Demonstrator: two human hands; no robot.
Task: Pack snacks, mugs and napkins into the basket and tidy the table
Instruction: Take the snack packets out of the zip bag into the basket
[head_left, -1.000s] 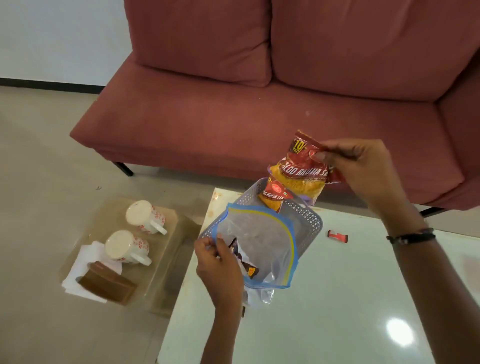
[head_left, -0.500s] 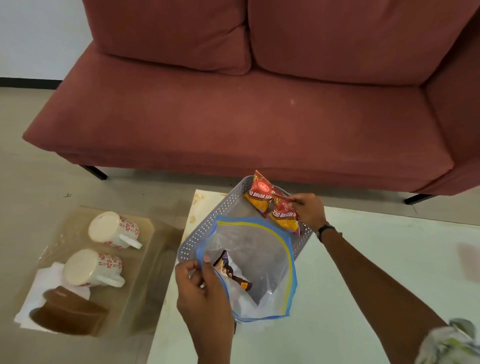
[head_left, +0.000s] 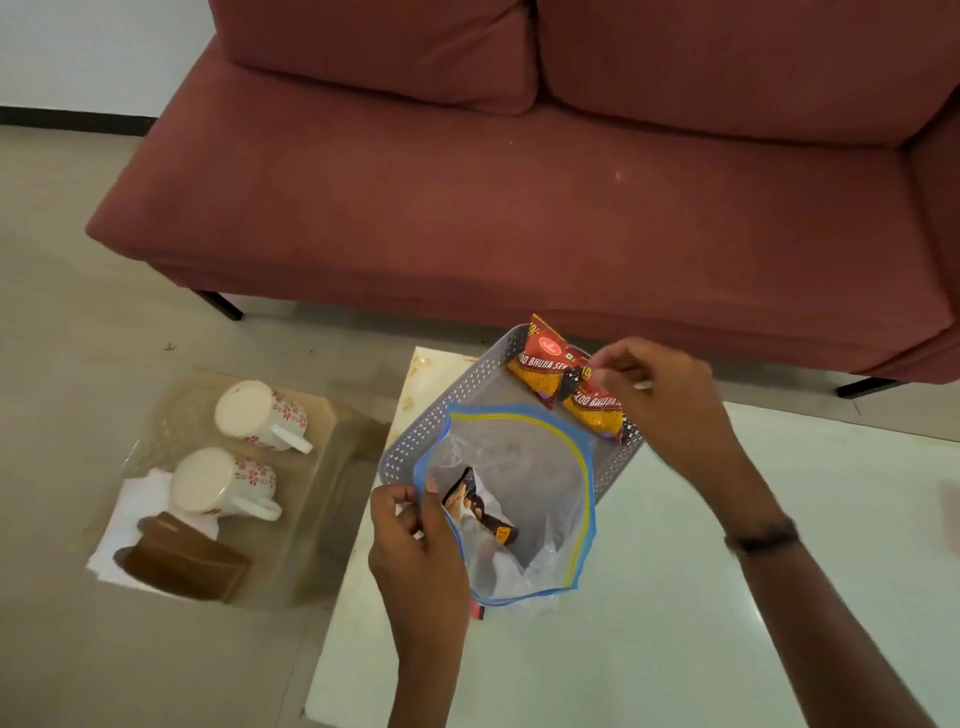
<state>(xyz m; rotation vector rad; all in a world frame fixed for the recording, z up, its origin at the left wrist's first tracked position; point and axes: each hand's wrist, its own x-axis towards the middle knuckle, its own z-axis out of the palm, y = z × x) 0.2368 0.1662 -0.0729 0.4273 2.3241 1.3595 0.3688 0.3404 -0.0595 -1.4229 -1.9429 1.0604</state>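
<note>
— Packing snacks: the right hand (head_left: 655, 395) pinches a second red snack packet (head_left: 595, 410) in the grey basket (head_left: 441, 402) on the white worktop (head_left: 727, 597); the left hand (head_left: 415, 525) grips the open zip bag (head_left: 519, 499).

— Next?

— Probably release the packet. Both mugs (head_left: 260, 413) and the napkins (head_left: 137, 499) wait on the side table, unpacked.

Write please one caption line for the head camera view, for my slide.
Left hand holds an open zip bag while right hand places snack packets in the basket.
</note>
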